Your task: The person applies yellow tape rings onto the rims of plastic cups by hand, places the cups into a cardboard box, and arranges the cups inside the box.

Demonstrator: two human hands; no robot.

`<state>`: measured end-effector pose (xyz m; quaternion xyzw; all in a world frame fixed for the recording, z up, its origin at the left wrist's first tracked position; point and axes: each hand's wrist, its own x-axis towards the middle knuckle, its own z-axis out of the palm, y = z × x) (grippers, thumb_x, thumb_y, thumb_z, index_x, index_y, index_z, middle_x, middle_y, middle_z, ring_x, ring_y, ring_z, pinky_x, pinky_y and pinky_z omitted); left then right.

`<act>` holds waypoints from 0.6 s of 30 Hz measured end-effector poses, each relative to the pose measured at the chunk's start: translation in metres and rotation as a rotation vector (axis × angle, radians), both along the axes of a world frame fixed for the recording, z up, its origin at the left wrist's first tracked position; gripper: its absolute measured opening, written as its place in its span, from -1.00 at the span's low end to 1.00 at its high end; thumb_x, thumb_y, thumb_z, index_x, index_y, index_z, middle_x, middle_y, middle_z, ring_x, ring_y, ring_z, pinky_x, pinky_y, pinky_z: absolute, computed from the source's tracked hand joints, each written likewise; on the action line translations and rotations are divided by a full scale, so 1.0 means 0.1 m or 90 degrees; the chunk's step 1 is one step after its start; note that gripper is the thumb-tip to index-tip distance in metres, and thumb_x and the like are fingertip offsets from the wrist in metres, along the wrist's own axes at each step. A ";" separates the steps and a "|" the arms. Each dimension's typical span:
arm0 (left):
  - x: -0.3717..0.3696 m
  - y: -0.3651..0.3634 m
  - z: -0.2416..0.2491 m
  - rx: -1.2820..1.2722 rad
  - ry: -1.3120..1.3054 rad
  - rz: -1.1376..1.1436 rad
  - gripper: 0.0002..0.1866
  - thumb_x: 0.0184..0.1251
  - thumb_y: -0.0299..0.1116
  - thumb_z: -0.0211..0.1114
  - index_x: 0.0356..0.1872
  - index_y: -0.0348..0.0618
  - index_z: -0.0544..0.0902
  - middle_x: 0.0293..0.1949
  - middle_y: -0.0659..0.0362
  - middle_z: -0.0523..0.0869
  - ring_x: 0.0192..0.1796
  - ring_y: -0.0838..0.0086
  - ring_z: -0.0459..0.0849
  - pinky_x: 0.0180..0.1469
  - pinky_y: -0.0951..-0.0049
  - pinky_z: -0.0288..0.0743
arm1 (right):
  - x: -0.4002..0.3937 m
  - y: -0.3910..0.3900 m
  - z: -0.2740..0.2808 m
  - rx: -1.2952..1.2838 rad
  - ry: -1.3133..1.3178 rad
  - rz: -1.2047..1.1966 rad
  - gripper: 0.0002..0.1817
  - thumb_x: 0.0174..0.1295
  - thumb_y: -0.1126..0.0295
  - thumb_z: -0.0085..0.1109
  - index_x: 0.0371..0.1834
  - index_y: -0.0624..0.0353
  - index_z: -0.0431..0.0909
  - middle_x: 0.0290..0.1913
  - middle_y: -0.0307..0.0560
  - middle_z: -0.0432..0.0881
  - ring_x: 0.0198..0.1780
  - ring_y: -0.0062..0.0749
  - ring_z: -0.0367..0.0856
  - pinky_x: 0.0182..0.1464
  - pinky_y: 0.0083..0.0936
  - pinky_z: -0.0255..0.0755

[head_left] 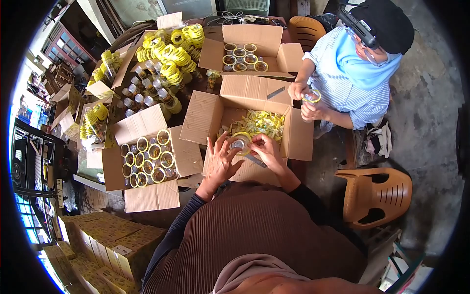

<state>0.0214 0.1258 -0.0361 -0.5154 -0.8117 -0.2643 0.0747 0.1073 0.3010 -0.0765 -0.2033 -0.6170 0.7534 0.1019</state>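
Between my hands, above an open cardboard box, is a clear plastic jar [238, 144] with a yellow rim, seen from above. My left hand [221, 160] rests its fingertips on the jar's left side, its other fingers spread. My right hand [267, 153] pinches the jar's right edge with thumb and fingers. Just below the jar, a grey flat strip [255, 160], like a ruler or blade, lies along the near box flap. Yellow and clear plastic scraps [264, 124] fill the cardboard box [299, 128] under my hands.
At left, a carton [113, 169] holds several yellow-rimmed jars. Yellow ring stacks [171, 59] and dark-filled jars [147, 88] cover the table behind. Another jar carton [252, 35] stands at the back. A co-worker [357, 83] at right holds a yellow-rimmed jar. An orange chair [379, 196] stands right.
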 end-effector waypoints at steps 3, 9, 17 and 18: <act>0.00 0.03 -0.13 0.005 -0.021 0.009 -0.68 0.01 -0.21 0.51 -0.17 0.08 0.70 0.17 0.30 0.53 0.41 0.25 0.31 0.46 -0.36 -0.25 | 0.00 -0.08 -0.04 -0.014 0.015 -0.008 -0.80 0.29 0.44 0.28 -0.16 0.35 0.53 -0.28 -0.10 0.62 -0.29 -0.51 0.66 -0.25 -0.56 0.66; -0.12 -0.03 -0.26 0.073 -0.052 0.055 -0.87 0.13 -0.39 0.41 -0.27 -0.03 0.72 -0.16 0.35 0.69 0.22 0.39 0.50 0.44 -0.03 -0.06 | 0.01 0.08 -0.33 0.368 -0.059 0.016 -0.76 0.22 0.34 0.34 -0.14 0.19 0.57 -0.23 -0.06 0.64 -0.29 -0.23 0.68 -0.23 -0.38 0.54; -0.26 -0.12 -0.25 0.156 -0.188 -0.007 -0.87 0.20 -0.51 0.34 -0.23 -0.26 0.67 -0.23 0.08 0.72 -0.12 0.23 0.67 -0.08 0.32 0.53 | 0.21 0.18 -0.85 0.685 -0.097 0.048 -0.59 -0.06 0.27 0.52 -0.18 0.24 0.62 -0.30 0.02 0.63 -0.17 -0.11 0.63 -0.10 -0.30 0.48; -0.25 -0.13 -0.26 0.155 -0.188 -0.007 -0.87 0.20 -0.51 0.34 -0.23 -0.26 0.67 -0.23 0.08 0.72 -0.12 0.23 0.67 -0.08 0.32 0.53 | 0.19 0.23 -0.88 0.613 -0.119 0.090 -0.61 -0.04 0.27 0.50 -0.20 0.25 0.63 -0.32 0.04 0.63 -0.21 -0.12 0.63 -0.13 -0.31 0.48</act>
